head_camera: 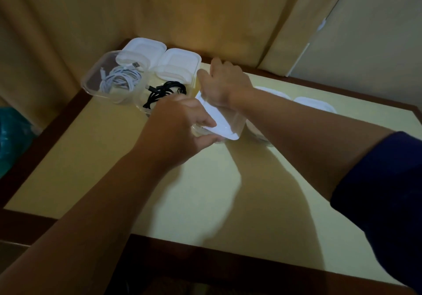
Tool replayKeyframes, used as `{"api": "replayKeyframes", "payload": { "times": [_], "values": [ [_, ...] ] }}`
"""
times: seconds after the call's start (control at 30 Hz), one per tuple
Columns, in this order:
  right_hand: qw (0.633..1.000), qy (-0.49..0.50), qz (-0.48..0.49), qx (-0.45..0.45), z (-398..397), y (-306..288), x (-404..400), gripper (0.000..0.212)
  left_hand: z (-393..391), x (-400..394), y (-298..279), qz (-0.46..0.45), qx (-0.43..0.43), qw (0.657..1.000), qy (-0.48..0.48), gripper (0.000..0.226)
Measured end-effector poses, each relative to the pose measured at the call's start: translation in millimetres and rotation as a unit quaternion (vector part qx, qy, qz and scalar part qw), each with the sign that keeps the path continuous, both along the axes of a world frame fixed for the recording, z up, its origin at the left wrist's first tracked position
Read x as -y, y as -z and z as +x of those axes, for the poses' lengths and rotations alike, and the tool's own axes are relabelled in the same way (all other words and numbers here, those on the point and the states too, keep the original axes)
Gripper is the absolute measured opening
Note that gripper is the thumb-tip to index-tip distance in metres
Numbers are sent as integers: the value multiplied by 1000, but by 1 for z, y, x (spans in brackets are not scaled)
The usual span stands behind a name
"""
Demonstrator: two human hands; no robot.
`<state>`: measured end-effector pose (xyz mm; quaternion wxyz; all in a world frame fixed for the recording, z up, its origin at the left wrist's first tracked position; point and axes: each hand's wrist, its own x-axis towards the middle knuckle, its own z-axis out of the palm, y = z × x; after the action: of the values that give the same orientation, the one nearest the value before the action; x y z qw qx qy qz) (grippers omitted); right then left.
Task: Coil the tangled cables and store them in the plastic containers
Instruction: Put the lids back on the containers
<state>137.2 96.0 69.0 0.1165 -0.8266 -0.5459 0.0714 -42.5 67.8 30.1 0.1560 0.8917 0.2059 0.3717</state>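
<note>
Two hands, left hand and right hand, hold one lid; two cables boxed.

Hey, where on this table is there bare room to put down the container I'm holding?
The widest bare patch is the near half of the table, between your forearms and the front edge. It's crowded at the far left corner, where the container with the white cable, the one with the black cable and loose lids sit. More lids lie far right.

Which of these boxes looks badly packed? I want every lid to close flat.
The white cable in the far-left container: its USB plug pokes up above the rim. The black cable lies lower.
</note>
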Motion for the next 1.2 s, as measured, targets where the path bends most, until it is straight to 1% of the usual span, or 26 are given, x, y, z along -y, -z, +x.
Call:
{"api": "replayKeyframes", "payload": {
  "times": [0.1,0.17,0.23,0.3,0.37,0.4,0.5,0.53,0.6,0.63,0.73,0.87,0.93,1.07,1.13,1.2],
  "values": [
    [998,-6,48,38,-6,15,6,49,1,3,3,-9,-3,1000,12,34],
    [994,-5,106,30,-7,20,7,42,0,4,3,-22,4,1000,7,32],
    [990,-7,136,19,-5,20,5,36,-1,4,3,-46,7,999,0,34],
    [991,-8,130,29,-6,19,4,37,-1,4,4,-52,-1,999,-7,36],
    [990,-5,116,84,-7,21,2,41,0,3,5,-51,-4,999,-12,37],
    [990,-12,103,93,-7,21,0,43,0,3,6,-50,0,999,-14,38],
    [999,-31,24,15,-5,20,-6,52,0,3,6,-58,5,998,-25,39],
    [999,-35,-6,5,-4,19,-9,54,0,3,6,-64,5,998,-28,40],
    [997,-50,-53,24,-4,18,-13,57,0,4,7,-70,6,997,-31,43],
    [996,-56,-58,33,-4,19,-15,57,1,5,7,-71,8,997,-32,44],
    [999,-43,-13,31,-3,24,-16,53,2,6,6,-71,19,996,-51,40],
    [992,-10,126,-13,-4,34,-10,41,11,14,7,-58,15,993,-105,35],
    [986,-8,161,-29,-5,34,-7,36,16,17,7,-47,10,991,-126,33],
    [974,-23,196,-107,-4,29,-4,32,19,20,10,-5,-9,986,-165,32],
    [976,-21,180,-122,-3,28,-6,32,19,21,14,18,-20,986,-167,32],
    [980,-16,149,-130,1,25,-10,35,15,21,15,13,-14,989,-144,32]
  ]
}}
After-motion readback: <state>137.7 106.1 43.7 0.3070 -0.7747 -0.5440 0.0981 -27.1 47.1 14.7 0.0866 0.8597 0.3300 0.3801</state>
